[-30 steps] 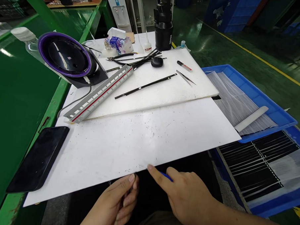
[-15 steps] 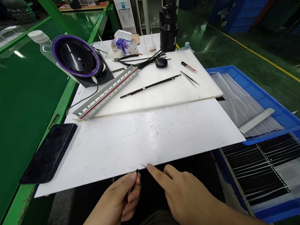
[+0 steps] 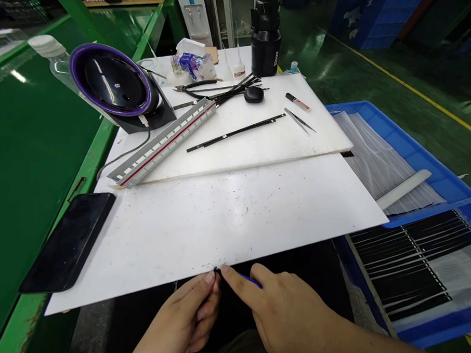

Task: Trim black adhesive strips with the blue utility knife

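At the far left, a clear bottle (image 3: 61, 62) with a white cap stands behind the purple-rimmed fan (image 3: 111, 82). Nearer to you, a dark phone (image 3: 67, 242) lies along the left edge of the white board (image 3: 179, 221). To the right of it, a grey slotted bar (image 3: 164, 142) with a red stripe slants across the left end of the foam slab (image 3: 311, 143). At the near edge of the board, your left hand (image 3: 188, 312) pinches a small dark piece (image 3: 216, 270) between thumb and fingers; its tip shows, the rest is hidden. Farther off, slender black strips (image 3: 235, 133) lie on the slab. Your right hand (image 3: 288, 309) is closed around a blue tool (image 3: 253, 281), mostly covered, with the index finger stretched left, right beside the dark piece; you cannot tell whether they touch. Tweezers (image 3: 300, 122) lie at the slab's right, and beyond, at the far right, sits a blue tray (image 3: 449, 188) of sheets.
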A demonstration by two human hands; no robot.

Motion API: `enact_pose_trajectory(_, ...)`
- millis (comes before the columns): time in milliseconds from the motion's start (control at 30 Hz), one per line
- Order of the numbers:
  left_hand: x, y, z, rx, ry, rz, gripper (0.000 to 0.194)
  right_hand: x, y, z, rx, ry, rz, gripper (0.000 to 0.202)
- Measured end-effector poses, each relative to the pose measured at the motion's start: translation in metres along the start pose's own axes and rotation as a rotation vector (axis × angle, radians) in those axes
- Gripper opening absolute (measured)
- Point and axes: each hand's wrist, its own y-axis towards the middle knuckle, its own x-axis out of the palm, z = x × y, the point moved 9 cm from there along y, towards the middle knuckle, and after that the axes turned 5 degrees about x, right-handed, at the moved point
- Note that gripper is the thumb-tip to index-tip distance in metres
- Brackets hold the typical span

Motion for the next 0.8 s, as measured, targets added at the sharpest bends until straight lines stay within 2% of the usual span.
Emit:
enact_pose_trajectory(200,0.0,0.0,0.0,-0.016,0.0,0.003,0.049,-0.002,0.001,-0.002,-0.018,-0.063,0.032,0.091)
enact_pose_trajectory(433,0.0,0.001,-0.002,-0.008,-0.002,0.011,0.046,0.0,0.0,-0.009,-0.032,-0.111,0.034,0.094)
enact_pose_trajectory(800,0.002,0.001,0.005,0.013,0.01,0.001,0.048,0.0,0.0,0.001,0.024,-0.008,0.011,0.078)
